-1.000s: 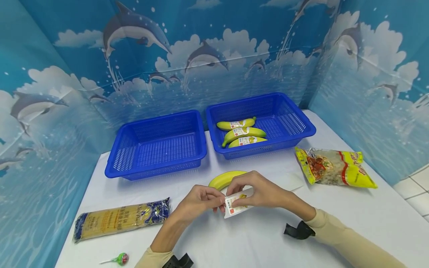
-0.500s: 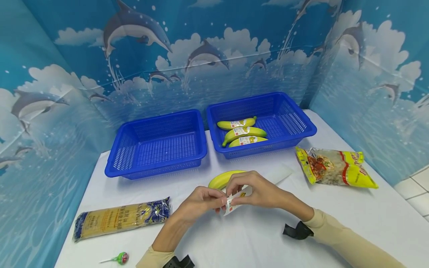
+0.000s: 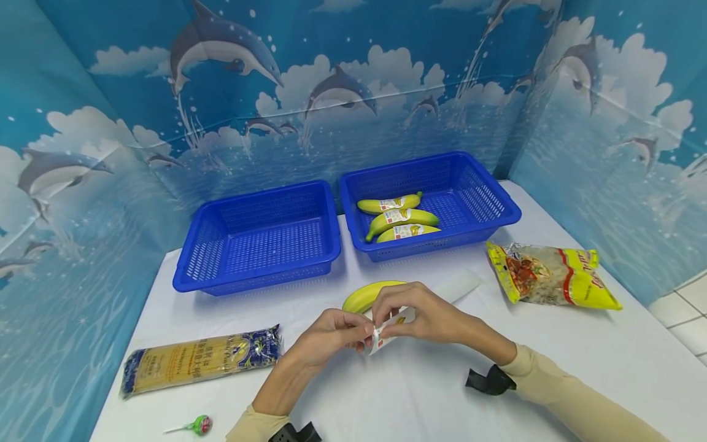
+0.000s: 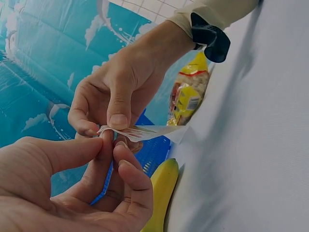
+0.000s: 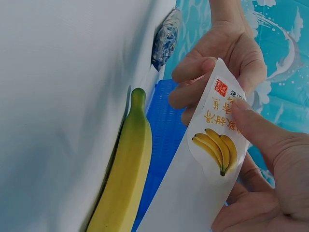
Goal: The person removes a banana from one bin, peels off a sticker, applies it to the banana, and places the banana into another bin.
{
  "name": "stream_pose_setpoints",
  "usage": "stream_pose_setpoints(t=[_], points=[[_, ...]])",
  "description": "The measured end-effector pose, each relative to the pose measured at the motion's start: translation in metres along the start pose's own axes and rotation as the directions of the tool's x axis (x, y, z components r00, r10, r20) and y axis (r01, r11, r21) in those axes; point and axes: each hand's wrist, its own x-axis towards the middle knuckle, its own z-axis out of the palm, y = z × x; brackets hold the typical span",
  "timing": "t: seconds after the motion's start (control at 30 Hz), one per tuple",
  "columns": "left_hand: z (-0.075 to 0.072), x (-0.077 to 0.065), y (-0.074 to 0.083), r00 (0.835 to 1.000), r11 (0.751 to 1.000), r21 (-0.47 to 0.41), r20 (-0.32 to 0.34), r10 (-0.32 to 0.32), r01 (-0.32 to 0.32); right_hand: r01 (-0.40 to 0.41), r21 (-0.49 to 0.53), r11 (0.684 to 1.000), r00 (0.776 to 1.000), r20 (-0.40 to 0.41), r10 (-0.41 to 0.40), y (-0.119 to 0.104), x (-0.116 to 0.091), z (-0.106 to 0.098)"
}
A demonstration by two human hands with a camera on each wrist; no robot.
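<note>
A white strip of label backing bears a banana sticker with orange characters, a red square and a picture of bananas. My right hand grips this strip between thumb and fingers, and its free tail trails to the right. At the strip's left end, the thumb and forefinger of my left hand pinch the sticker's edge, which curls up a little in the left wrist view. Just behind both hands an unlabelled yellow banana lies on the white cloth, partly hidden by the right hand.
Behind stand two blue baskets: the left basket and the right basket, which holds three labelled bananas. A spaghetti pack and a lollipop lie at left. At right is a yellow food bag.
The strip has tilted between my hands, so less of the sticker's face shows in the head view. Its tail has shifted a little left. Both hands stay nearly in place.
</note>
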Motion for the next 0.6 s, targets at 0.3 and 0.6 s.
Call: stream_pose_setpoints(t=[0.3,0.6], points=[[0.0016,0.002,-0.0018,1.0,1.0,0.001,-0.025,-0.019,0.019,-0.019,-0.019,1.0,1.0,0.002,0.019,-0.0007,-0.0009,-0.0007],[0.004,0.003,-0.0045,0.999,1.0,-0.013,-0.038,-0.022,0.021,-0.022,-0.029,0.999,1.0,0.008,0.022,-0.0008,-0.0023,-0.0005]])
